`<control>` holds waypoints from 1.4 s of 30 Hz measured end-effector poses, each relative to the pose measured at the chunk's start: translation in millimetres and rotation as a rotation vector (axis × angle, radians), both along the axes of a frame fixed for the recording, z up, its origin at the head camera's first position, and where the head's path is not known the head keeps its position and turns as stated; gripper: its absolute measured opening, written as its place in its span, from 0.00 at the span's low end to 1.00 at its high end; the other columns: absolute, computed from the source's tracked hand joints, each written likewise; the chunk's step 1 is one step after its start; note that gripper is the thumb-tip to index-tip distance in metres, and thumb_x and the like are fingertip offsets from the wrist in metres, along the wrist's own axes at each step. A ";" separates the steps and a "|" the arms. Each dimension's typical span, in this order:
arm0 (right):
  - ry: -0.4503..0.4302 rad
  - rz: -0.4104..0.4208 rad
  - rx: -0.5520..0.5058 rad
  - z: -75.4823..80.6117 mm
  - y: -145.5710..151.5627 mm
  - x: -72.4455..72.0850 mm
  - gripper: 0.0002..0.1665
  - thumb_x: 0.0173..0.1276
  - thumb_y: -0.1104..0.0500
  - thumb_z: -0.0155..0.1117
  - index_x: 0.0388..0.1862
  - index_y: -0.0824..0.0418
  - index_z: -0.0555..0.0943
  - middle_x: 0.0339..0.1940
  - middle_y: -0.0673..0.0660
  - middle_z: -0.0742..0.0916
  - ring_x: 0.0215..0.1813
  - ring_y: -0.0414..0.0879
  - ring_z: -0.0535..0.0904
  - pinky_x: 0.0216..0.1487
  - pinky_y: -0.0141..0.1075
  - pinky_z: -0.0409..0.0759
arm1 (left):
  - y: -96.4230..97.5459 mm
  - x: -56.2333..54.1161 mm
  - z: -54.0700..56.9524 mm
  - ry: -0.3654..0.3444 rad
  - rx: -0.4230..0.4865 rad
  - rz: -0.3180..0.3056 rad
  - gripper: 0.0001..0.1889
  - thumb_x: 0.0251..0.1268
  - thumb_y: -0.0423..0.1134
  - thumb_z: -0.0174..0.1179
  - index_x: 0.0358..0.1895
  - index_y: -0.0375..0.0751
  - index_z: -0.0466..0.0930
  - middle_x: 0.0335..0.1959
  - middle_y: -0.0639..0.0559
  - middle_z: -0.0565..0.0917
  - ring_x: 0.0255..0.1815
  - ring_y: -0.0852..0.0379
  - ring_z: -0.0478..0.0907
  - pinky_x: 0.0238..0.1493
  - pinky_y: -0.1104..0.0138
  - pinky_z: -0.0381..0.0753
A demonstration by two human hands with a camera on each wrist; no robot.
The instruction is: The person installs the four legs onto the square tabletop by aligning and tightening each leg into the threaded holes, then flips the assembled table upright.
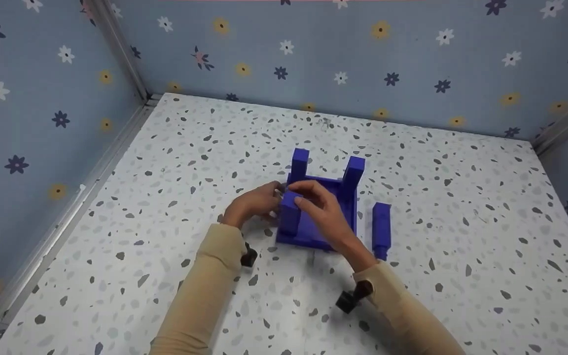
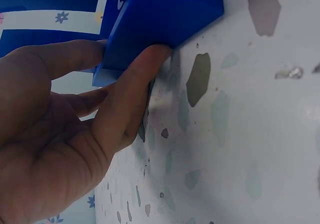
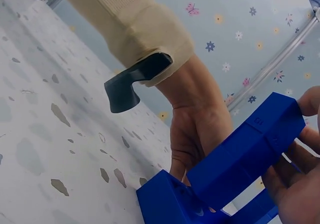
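A blue shallow square frame [image 1: 316, 235], like an upturned toy table, lies on the speckled tabletop. Two blue legs [image 1: 300, 163] stand up from its far corners. At the near left corner, my right hand [image 1: 327, 214] pinches the top of a third leg [image 1: 290, 217] between thumb and fingers. In the right wrist view that leg [image 3: 245, 146] meets the frame [image 3: 160, 199]; how deep it sits is hidden. My left hand [image 1: 256, 201] grips the frame's left side, its fingers [image 2: 132, 79] against the outer wall in the left wrist view.
A loose blue leg [image 1: 381, 227] with a narrower threaded-looking end lies right of the frame, close to the right wrist. Black camera mounts [image 1: 355, 296] stick out from both sleeves. Flower-patterned walls [image 1: 313, 54] enclose the tabletop at the back and sides.
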State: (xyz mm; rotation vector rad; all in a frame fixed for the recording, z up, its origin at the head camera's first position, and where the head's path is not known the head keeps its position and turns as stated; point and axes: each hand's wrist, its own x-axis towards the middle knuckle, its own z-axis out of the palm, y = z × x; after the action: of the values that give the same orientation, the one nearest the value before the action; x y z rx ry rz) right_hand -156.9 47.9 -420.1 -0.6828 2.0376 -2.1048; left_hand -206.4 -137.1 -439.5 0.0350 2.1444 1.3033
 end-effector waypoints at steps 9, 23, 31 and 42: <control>-0.058 0.058 0.014 -0.9 5.1 -2.1 0.19 0.69 0.58 0.59 0.55 0.65 0.77 0.52 0.58 0.81 0.52 0.48 0.75 0.53 0.39 0.76 | 0.4 -0.4 1.3 0.002 -0.005 -0.009 0.25 0.68 0.35 0.48 0.67 0.41 0.61 0.52 0.42 0.76 0.47 0.49 0.80 0.45 0.61 0.83; 0.141 -0.078 0.139 -5.3 1.3 3.9 0.18 0.62 0.60 0.69 0.47 0.62 0.73 0.44 0.54 0.79 0.47 0.46 0.77 0.51 0.37 0.78 | 0.3 1.1 1.0 0.005 -0.001 0.001 0.27 0.63 0.33 0.48 0.67 0.41 0.61 0.51 0.43 0.75 0.45 0.50 0.80 0.44 0.62 0.83; 0.216 -0.178 0.229 9.7 -6.9 16.0 0.21 0.58 0.64 0.71 0.45 0.69 0.72 0.42 0.59 0.79 0.44 0.45 0.78 0.48 0.49 0.80 | 0.7 1.6 0.1 -0.004 0.026 0.008 0.26 0.64 0.31 0.46 0.68 0.38 0.59 0.52 0.41 0.75 0.44 0.49 0.79 0.43 0.60 0.84; 0.184 -0.165 0.200 15.3 -5.4 16.8 0.15 0.66 0.65 0.61 0.49 0.71 0.73 0.46 0.61 0.80 0.47 0.44 0.77 0.52 0.43 0.79 | 0.0 1.0 -0.5 0.011 0.025 0.010 0.26 0.62 0.31 0.47 0.66 0.39 0.61 0.51 0.41 0.75 0.46 0.48 0.80 0.43 0.61 0.84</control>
State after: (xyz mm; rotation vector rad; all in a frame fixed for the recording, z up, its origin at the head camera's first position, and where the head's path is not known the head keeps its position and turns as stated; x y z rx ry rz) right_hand -140.1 42.5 -404.8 -0.7231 2.4408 -1.9444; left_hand -205.5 -137.1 -440.0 0.0418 2.1395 1.3388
